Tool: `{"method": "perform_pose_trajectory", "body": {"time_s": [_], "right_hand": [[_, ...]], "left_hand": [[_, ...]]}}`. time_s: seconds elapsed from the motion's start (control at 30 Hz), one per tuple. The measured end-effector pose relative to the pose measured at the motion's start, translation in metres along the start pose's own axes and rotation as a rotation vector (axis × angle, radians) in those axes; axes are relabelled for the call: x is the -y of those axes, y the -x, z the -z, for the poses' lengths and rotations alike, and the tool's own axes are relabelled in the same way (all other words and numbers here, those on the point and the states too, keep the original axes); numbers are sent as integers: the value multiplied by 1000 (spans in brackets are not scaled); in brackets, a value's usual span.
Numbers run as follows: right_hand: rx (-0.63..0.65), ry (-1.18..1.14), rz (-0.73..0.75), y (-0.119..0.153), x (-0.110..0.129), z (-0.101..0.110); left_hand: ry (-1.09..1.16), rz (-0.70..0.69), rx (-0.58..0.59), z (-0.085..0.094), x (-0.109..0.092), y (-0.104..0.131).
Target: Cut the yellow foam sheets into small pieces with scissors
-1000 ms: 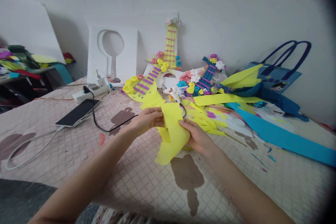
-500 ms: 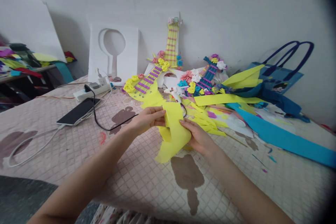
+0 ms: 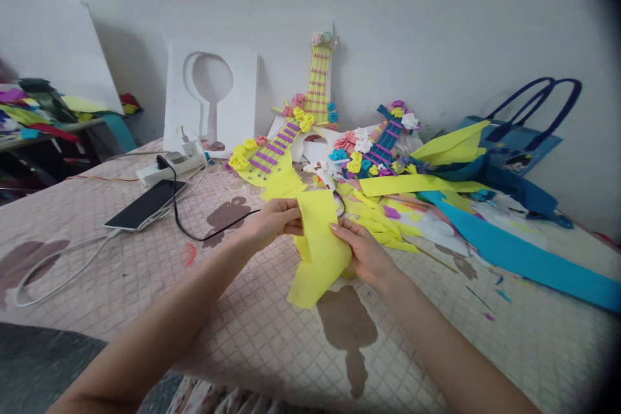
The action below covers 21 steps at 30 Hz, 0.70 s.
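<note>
In the head view, a folded yellow paper strip (image 3: 321, 226) lies between the two hands, over the near middle of the table (image 3: 262, 330), its long axis running from far to near and its near end bending left. The left hand (image 3: 275, 223) pinches its left edge toward the far end; the right hand (image 3: 363, 249) grips the right edge slightly nearer, thumb in front, other fingers partly hidden behind. Both touch it, so neither is closer. Whether the near end rests on the cloth cannot be told. Just beyond lies a white glue gun (image 3: 324, 174); far left of it, a yellow paper guitar (image 3: 272, 158).
</note>
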State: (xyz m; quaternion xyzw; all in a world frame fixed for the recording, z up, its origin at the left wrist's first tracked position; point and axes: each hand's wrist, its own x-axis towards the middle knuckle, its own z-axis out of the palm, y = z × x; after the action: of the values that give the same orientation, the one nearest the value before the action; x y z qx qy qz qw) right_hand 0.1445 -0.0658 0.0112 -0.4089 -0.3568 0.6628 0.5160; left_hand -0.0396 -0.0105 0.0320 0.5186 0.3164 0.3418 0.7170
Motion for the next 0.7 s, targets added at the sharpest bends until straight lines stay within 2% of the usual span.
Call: {"method": "perform_pose_trajectory", "body": {"time_s": [0.27, 0.7], "right_hand": [[-23, 83, 62, 3, 4, -2], [-37, 158, 75, 2, 3, 0]], "left_hand": [[0, -8, 21, 4, 2, -2], [-61, 4, 14, 4, 1, 0]]}}
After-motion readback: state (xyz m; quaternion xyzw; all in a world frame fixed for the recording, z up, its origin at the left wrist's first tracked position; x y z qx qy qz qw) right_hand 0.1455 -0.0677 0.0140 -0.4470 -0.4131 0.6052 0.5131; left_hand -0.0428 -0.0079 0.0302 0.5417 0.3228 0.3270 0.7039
